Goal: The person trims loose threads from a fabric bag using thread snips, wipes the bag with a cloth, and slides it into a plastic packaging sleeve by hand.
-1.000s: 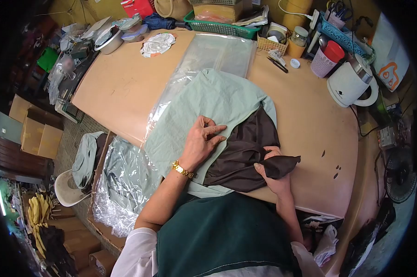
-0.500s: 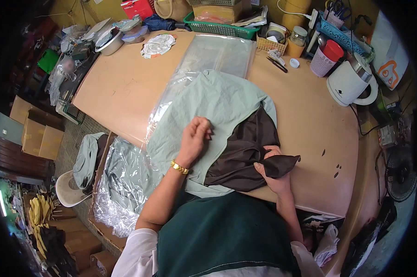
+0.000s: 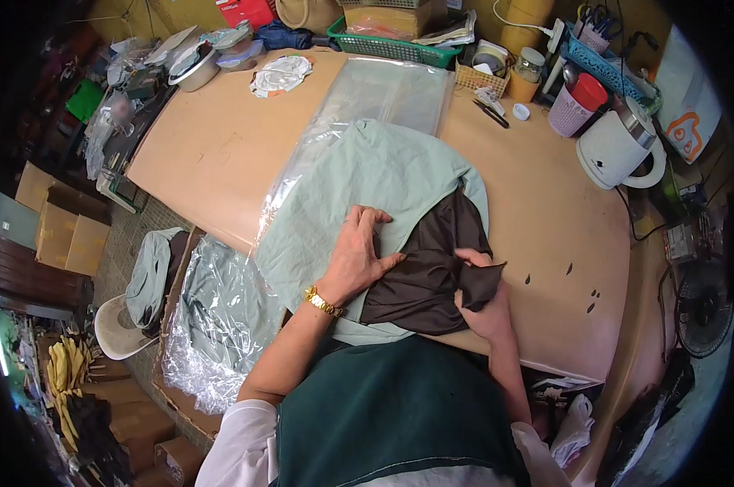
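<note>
"Left hand, quick?"

"My left hand (image 3: 355,253) lies on the pale green cloth (image 3: 399,162), right by where it meets the dark brown cloth (image 3: 420,296). Thumb spread well away from bent fingers, its tip at the brown. Can't tell if any fabric is pinched. Gold watch (image 3: 324,303) on that wrist."

"Right hand?"

"My right hand (image 3: 493,315) is closed on a bunch of the dark brown cloth, fingers on the far side, thumb on the near side. A loose corner sticks out to the right."

"Where's the fabric?"

"On the tan table (image 3: 546,211), straight in front of me. Green mostly left and far, brown nearer and to the right, the two touching. Some green also shows at the near edge. Sewn together? Can't tell."

"Under it?"

"A clear plastic sheet (image 3: 383,89), running out from beneath the green toward the far edge."

"Surroundings, go."

"Plastic-wrapped bundle (image 3: 221,308) off the table, near my left elbow. White kettle (image 3: 615,150) at the far right, pink holder (image 3: 570,114) just beside it. White lid (image 3: 520,111) near the black pen (image 3: 490,113). Green basket (image 3: 395,52) along the far edge."
</note>
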{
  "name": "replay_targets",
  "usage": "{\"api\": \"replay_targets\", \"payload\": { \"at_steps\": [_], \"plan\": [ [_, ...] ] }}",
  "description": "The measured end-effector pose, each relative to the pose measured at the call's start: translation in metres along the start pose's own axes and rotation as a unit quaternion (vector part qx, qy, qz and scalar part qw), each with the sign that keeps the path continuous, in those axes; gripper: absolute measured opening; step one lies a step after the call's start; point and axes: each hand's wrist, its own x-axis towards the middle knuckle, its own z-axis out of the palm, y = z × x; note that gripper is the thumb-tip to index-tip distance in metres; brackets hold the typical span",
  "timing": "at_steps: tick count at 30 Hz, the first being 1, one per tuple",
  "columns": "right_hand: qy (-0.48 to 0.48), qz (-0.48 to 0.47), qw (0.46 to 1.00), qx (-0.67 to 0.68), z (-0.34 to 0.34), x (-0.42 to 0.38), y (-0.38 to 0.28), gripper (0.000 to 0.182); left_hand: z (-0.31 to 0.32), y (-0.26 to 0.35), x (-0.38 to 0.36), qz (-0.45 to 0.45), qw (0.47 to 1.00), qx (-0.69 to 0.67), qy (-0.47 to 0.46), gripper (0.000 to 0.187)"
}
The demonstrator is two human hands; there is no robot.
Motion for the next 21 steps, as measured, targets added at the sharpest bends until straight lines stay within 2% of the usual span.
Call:
{"api": "replay_targets", "payload": {
  "at_steps": [1,3,4,6,7,8,9,10,12,15,19,21],
  "plan": [
    [-0.002,0.0,1.0,0.0,-0.001,0.002,-0.01,0.04,0.0,0.001,0.0,-0.001,1.0,0.0,0.001,0.061],
    [-0.107,0.049,0.986,-0.12,-0.001,0.006,-0.025,0.05,0.001,0.002,-0.001,0.026,0.999,0.006,0.028,0.055],
    [-0.116,0.015,0.98,-0.16,0.003,0.004,-0.021,0.049,0.002,-0.001,-0.001,0.026,0.999,0.007,0.028,0.055],
    [-0.105,-0.003,0.977,-0.183,0.007,0.0,-0.01,0.047,0.009,-0.01,-0.003,0.019,0.998,-0.031,0.045,0.038],
    [-0.095,-0.021,0.973,-0.207,0.008,-0.001,-0.008,0.045,0.01,-0.013,-0.003,0.019,0.998,-0.031,0.045,0.038],
    [-0.096,-0.022,0.973,-0.208,0.008,-0.001,-0.009,0.045,0.011,-0.014,-0.002,0.055,0.996,-0.014,0.063,0.03],
    [-0.083,-0.029,0.979,-0.183,0.008,-0.001,-0.012,0.037,0.012,-0.014,-0.002,0.089,0.993,0.004,0.08,0.022],
    [-0.07,-0.035,0.984,-0.158,0.008,-0.002,-0.013,0.029,0.013,-0.013,-0.003,0.088,0.993,0.004,0.081,0.022],
    [-0.063,-0.042,0.985,-0.157,0.009,-0.002,-0.009,0.028,0.015,-0.007,-0.003,0.123,0.987,0.068,0.072,0.014],
    [-0.049,-0.055,0.987,-0.146,0.01,-0.003,-0.007,0.026,0.018,-0.005,-0.003,0.151,0.981,0.119,0.042,0.008],
    [-0.032,-0.069,0.987,-0.139,0.011,-0.003,-0.002,0.022,0.023,-0.007,0.008,0.135,0.978,0.155,0.043,0.003],
    [-0.028,-0.066,0.989,-0.129,0.011,-0.003,0.002,0.021,0.016,-0.01,0.013,0.048,0.997,-0.047,0.037,0.008]
  ]
}}
